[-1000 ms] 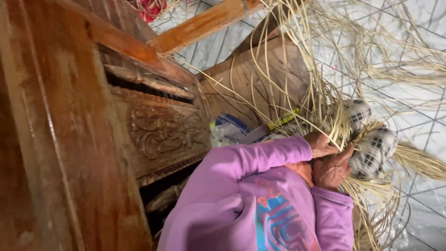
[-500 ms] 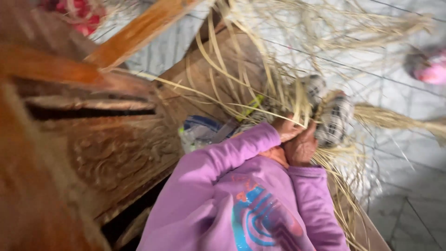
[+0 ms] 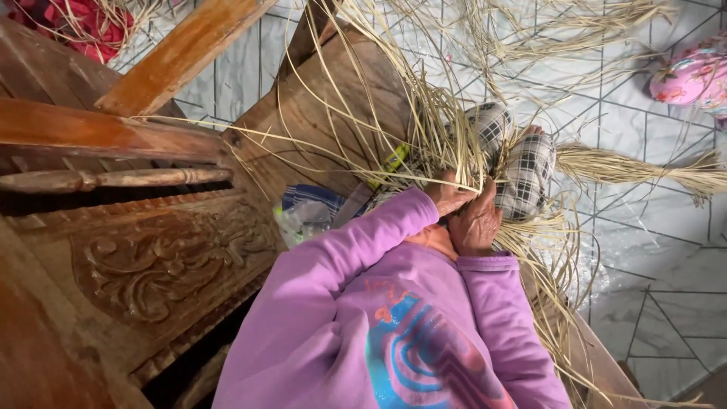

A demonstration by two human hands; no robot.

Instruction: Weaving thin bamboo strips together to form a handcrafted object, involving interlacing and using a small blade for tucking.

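Note:
Both my hands, in purple sleeves, meet in front of my chest over a mass of long dried straw strands (image 3: 424, 113). My left hand (image 3: 447, 198) is closed on a bunch of the strands. Pressed against it, my right hand (image 3: 477, 226) grips the same bunch from below. The strands fan out over a wooden board (image 3: 318, 121) and across my knees in checked cloth (image 3: 530, 174). A knife with a yellow-green handle (image 3: 390, 163) lies on the board just left of my hands.
A carved wooden furniture piece (image 3: 151, 257) fills the left side. A blue and clear plastic bag (image 3: 307, 212) sits by the board. A tied straw bundle (image 3: 644, 167) lies on the white tiled floor (image 3: 651, 257). A pink flowered object (image 3: 693, 76) sits top right, red cloth (image 3: 83, 26) top left.
The view has swung and steadied, so the furniture sits further left and more floor shows. My hands have stayed together on the straw bunch.

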